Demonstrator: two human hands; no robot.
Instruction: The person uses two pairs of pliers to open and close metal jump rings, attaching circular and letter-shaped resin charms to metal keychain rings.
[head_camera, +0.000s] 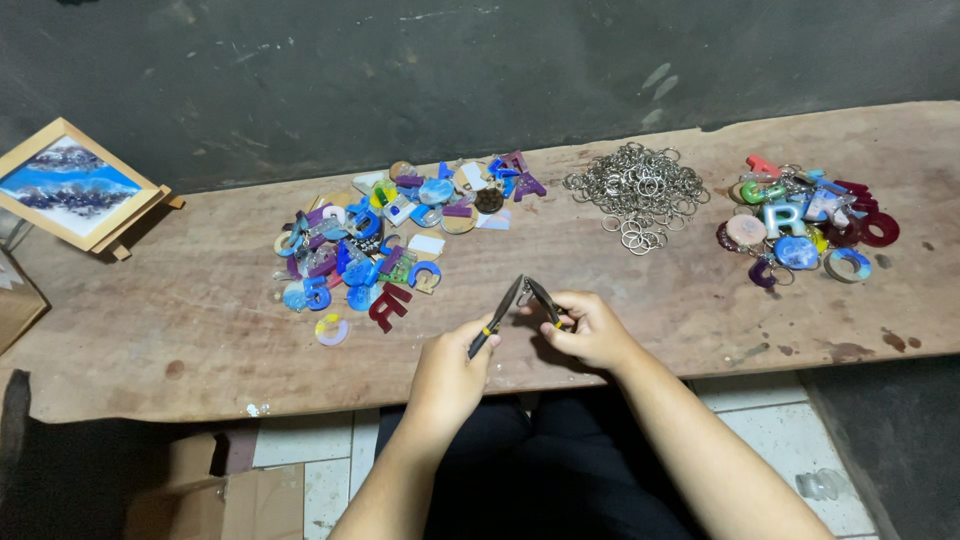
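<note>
Presently, two pairs of pliers are gripped, one (497, 320) closed in the left hand (447, 372), the other (545, 300) in the right hand (590, 330), their tips meeting over the wooden board (200, 330). A smaller finished pile (805, 220) with rings attached is seen right; a larger heap of letters (390, 235) and loose rings (637, 195) is left undone

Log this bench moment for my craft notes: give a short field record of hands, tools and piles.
left hand: grips pliers
right hand: grips second pliers
pliers tips: meet above the plank
left pile: coloured letter charms
middle pile: metal key rings
right pile: charms with rings
far left: framed picture
</note>
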